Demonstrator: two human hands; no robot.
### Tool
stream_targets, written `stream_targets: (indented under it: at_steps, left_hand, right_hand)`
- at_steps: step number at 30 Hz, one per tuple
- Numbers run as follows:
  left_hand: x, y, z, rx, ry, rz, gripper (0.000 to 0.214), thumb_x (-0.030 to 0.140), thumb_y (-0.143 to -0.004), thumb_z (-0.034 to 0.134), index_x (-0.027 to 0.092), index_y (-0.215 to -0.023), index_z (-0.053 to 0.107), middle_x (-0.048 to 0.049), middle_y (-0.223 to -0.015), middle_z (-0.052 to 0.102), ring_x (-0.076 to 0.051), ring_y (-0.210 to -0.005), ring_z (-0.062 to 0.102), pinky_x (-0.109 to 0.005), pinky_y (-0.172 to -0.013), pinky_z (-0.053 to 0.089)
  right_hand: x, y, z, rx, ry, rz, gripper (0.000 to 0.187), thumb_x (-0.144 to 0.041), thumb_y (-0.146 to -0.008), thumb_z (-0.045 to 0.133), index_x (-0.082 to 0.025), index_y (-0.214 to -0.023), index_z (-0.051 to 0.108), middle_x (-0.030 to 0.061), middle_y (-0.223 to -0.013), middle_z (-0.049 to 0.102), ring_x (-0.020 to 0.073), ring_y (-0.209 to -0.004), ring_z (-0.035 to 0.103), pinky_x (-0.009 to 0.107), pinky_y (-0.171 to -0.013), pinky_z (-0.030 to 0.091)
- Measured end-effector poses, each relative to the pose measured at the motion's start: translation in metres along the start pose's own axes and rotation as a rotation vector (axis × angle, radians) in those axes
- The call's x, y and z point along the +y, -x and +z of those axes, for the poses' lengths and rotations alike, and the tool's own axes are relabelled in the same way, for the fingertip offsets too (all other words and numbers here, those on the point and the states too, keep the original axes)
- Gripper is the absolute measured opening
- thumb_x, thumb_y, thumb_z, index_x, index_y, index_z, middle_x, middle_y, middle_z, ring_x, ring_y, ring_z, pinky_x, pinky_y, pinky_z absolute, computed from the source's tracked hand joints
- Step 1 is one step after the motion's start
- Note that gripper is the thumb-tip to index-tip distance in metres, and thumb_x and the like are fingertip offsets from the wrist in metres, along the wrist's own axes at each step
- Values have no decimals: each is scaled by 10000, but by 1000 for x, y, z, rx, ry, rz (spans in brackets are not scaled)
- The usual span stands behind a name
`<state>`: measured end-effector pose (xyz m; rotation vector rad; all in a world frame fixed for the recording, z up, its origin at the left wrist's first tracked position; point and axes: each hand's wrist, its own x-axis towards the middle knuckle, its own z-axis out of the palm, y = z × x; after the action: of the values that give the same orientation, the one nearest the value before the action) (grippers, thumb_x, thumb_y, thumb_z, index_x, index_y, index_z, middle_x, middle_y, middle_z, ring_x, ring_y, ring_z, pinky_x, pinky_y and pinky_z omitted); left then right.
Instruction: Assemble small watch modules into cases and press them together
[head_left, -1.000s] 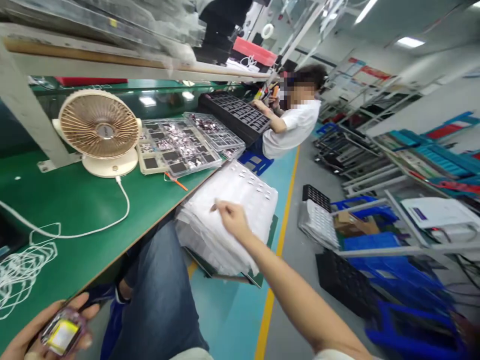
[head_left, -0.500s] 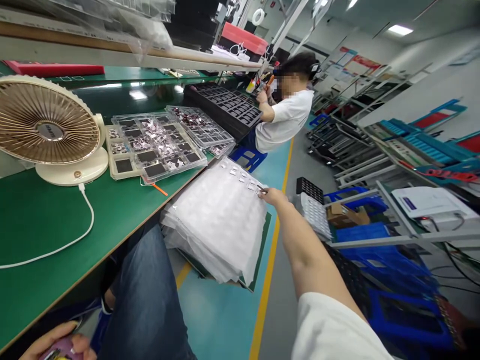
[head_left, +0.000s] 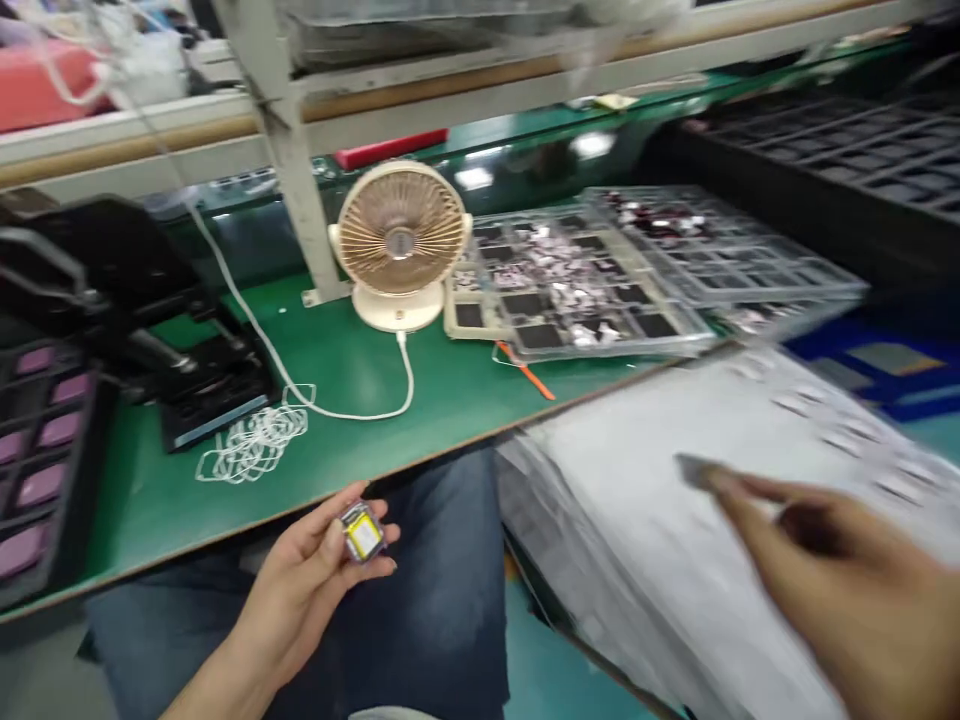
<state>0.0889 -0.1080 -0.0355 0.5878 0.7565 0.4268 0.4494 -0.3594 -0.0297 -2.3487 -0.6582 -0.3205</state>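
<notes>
My left hand (head_left: 315, 565) is held palm up over my lap below the bench edge, fingers curled around a small clear case with a yellow-and-silver insert (head_left: 362, 534). My right hand (head_left: 832, 560) is blurred at the lower right, above a stack of white plastic sheets (head_left: 660, 520). Its thumb and forefinger pinch a small dark flat piece (head_left: 694, 470). The white stack carries rows of small pieces near its far side.
A green bench (head_left: 360, 380) holds a beige desk fan (head_left: 401, 240) with a white cable, a coil of white wire (head_left: 259, 440), clear compartment trays of small parts (head_left: 592, 280), an orange tool (head_left: 525, 370), a black fixture (head_left: 150, 320) and a dark tray with purple pieces (head_left: 37, 440). Black trays (head_left: 825, 150) sit at the right.
The view has swung left from the aisle to the bench. My right hand has pulled back from the far side of the white stack with a small piece. My left hand has risen into view.
</notes>
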Motion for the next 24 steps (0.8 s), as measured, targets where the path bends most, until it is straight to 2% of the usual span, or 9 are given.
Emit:
stream_targets:
  at_steps: [1,2,4,6,8,11,16,20,24]
  left_hand:
    - [2,0,0,-4,6,45,422,308,-953,793,211,-1363,762,-201,-1355,758,-376,-1190,760,-454,-921,673]
    - [4,2,-1,-3,11,92,421,294,-938,813,216,-1349,771,-193,-1336,768,-368,-1170,768,-427,-887,677]
    - [7,5,-6,6,10,178,423,280,-894,861,216,-1307,794,-179,-1319,778,-354,-1161,771,-400,-883,674]
    - [10,11,-14,32,-8,247,432,260,-843,911,220,-1262,815,-159,-1302,790,-321,-1157,774,-378,-930,659]
    - [13,16,-25,74,-25,302,445,240,-806,941,230,-1236,826,-141,-1287,802,-279,-1147,776,-344,-977,637]
    - [19,23,-42,138,-30,360,449,221,-802,942,244,-1235,826,-131,-1331,788,-251,-1174,765,-309,-1014,609]
    - [27,30,-64,154,-29,416,440,227,-818,929,273,-1243,825,-108,-1348,784,-234,-1205,750,-282,-1053,576]
    - [30,31,-72,120,-52,458,419,244,-812,932,271,-1219,836,-104,-1367,769,-250,-1226,733,-305,-1084,560]
    - [32,31,-73,85,-51,477,407,239,-801,941,277,-1195,845,-91,-1337,766,-249,-1225,727,-305,-1089,554]
  right_hand:
    - [-40,24,16,-128,-50,-84,374,-596,-948,770,-296,-1168,815,24,-642,676,183,-475,581,321,-415,412]
    - [-80,48,33,-165,-194,-196,243,-498,-982,760,-308,-1124,814,8,-686,721,165,-469,609,299,-398,448]
    - [-152,85,67,-237,-512,-391,109,-285,-1009,735,-291,-1106,783,13,-987,824,186,-778,796,291,-680,655]
    - [-206,108,96,-286,-726,-529,225,-112,-973,742,-248,-1152,740,26,-1135,821,188,-986,815,283,-884,672]
    - [-239,119,116,-332,-823,-634,299,-30,-946,742,-208,-1182,702,55,-1173,815,192,-1065,804,275,-940,664]
    - [-262,126,130,-398,-839,-747,276,-26,-956,732,-179,-1180,683,95,-1203,806,197,-1095,798,255,-909,668]
    - [-271,131,137,-543,-845,-835,265,-110,-1005,729,-193,-1257,717,105,-1292,779,187,-1115,792,227,-906,667]
    - [-272,132,142,-660,-876,-781,278,-143,-1000,744,-234,-1263,755,89,-1346,757,204,-1121,792,241,-904,676]
    - [-274,129,143,-724,-956,-700,225,-170,-970,793,-240,-1184,781,72,-1267,783,208,-1085,799,271,-944,675]
